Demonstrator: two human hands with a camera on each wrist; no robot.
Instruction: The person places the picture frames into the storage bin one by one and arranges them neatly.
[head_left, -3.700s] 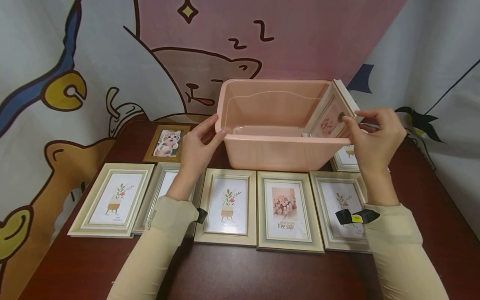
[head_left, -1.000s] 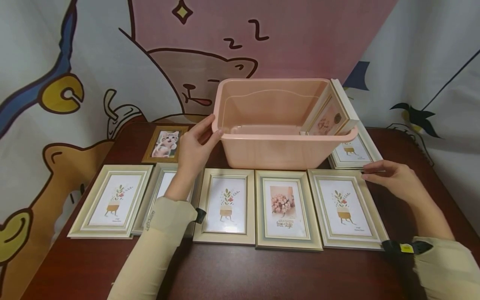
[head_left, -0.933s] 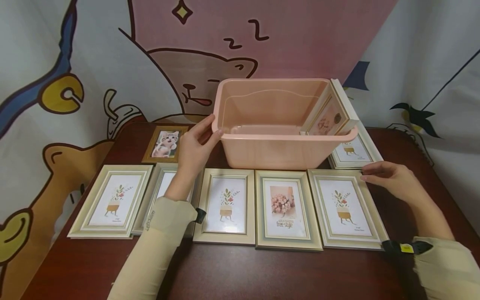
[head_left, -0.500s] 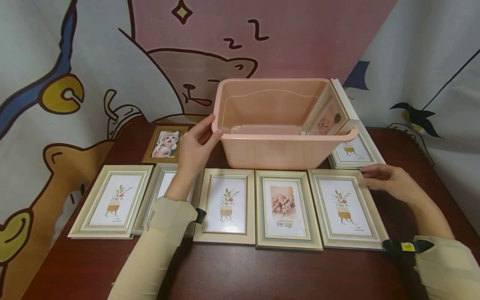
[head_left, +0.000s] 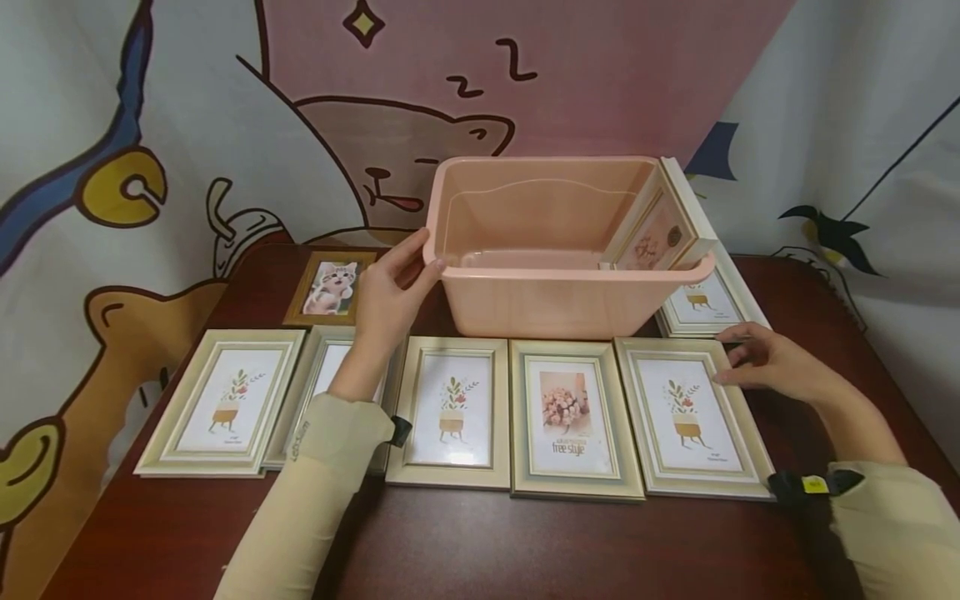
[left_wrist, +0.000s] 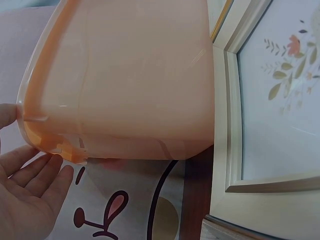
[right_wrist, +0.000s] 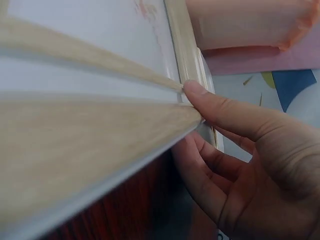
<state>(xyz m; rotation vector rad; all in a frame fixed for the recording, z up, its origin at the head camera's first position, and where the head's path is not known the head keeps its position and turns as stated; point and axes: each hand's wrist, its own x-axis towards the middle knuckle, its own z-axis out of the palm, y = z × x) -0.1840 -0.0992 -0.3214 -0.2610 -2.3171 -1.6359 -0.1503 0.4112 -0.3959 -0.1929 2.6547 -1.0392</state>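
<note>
My left hand point(head_left: 397, 296) holds the left end of the pink plastic bin's rim point(head_left: 570, 273), thumb on one side and fingers on the other in the left wrist view. Inside the bin, a cream picture frame point(head_left: 678, 204) with a flower photo leans against the right wall, its top above the rim. At the right end of the front row lies another cream picture frame point(head_left: 686, 417) with a potted-plant print. My right hand point(head_left: 780, 362) pinches its far right corner; the right wrist view shows the thumb point(right_wrist: 220, 102) on top and fingers curled below the edge.
Several more cream frames lie flat in the front row, among them the flower-photo "free style" frame point(head_left: 577, 417). Cream frames are stacked point(head_left: 708, 304) right of the bin. A brown frame with a kitten photo point(head_left: 330, 287) lies back left. A printed cloth point(head_left: 585, 75) hangs behind.
My right hand has left the frame inside the bin and come down to the front row's rightmost frame. Lately its thumb has slid onto that frame's edge. My left hand stays on the rim.
</note>
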